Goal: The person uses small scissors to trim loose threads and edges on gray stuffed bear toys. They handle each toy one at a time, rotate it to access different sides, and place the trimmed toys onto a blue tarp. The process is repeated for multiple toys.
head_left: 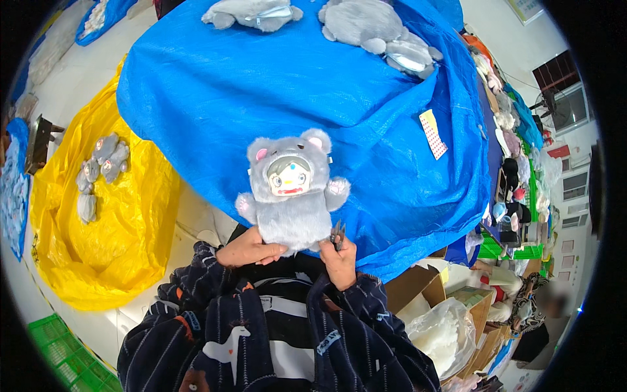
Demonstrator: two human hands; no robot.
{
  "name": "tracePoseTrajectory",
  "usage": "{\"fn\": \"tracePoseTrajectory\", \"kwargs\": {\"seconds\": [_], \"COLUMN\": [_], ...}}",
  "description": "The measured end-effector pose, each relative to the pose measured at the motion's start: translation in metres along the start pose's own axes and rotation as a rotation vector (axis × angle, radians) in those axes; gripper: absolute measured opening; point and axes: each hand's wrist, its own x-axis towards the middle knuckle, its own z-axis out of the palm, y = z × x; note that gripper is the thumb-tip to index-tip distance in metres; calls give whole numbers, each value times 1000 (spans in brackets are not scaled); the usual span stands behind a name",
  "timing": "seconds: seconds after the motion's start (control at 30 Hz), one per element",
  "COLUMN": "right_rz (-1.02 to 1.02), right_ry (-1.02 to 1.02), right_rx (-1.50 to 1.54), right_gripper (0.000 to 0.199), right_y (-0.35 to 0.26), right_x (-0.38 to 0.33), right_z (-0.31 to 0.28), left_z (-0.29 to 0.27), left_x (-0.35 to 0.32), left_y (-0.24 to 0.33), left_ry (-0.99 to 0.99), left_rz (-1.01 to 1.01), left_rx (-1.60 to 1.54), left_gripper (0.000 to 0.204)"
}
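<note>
A grey plush toy (294,219) in a bear-eared hood, with a doll-like face and pink paw pads, faces up in front of me at the near edge of the blue sheet (215,111). My left hand (251,249) grips its lower left side, thumb on top of the fur. At the lower right of the toy, my right hand (339,262) is closed around small dark thread snips (337,236), whose blades point away from me. The right fingers also touch the toy's bottom edge.
Grey plush pieces (362,23) lie at the sheet's far side. A sticker sheet (433,134) rests to the right. On the left, a yellow plastic sheet (137,228) holds several small grey plush toys (108,157). Cardboard boxes (418,291) and a bag of white stuffing (444,336) stand lower right.
</note>
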Motion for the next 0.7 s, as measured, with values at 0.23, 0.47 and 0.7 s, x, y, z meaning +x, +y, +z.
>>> {"fn": "tracePoseTrajectory", "kwargs": {"seconds": [0.23,0.47,0.7], "right_rz": [-746,-633,-279], "right_ry": [17,-626,-23], "right_rx": [-641,-731,-441], "right_gripper": [27,30,25], "right_y": [-44,-25,-31], "right_x": [8,7,14], "right_z": [1,24,9], "left_z": [-20,-6,-6], "left_x": [-2,18,7], "left_y": [-12,-20,-28], "left_ry": [246,306,415], "left_rz": [125,176,208], "left_rx": [48,-650,-224], "left_gripper": [61,42,42]}}
